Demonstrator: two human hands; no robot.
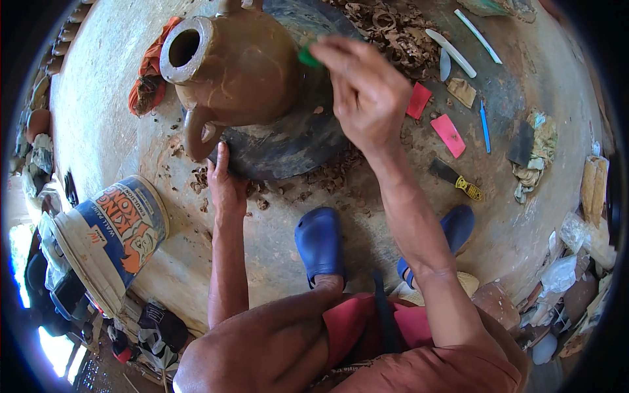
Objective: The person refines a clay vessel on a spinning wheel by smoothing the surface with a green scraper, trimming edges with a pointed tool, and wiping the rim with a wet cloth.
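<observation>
Stained concrete floor [187,252] spreads around a dark wheel [282,154]. On it sits a glossy brown jug [259,72], round-bellied, its far end cut off. Over the wheel, the right hand [372,88] clamps its fingers on a half-hidden green scrap [308,57]; at the wheel's rim, I can't tell how the left hand [227,190] grips.

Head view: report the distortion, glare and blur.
Head view: fisheye framing, with black corners around a rounded image; head view, far left: patches of glare blown out to white beyond the bucket; head view, upper middle: soft sheen on the clay jug, and slight blur at the right hand and the green piece it pinches.
</observation>
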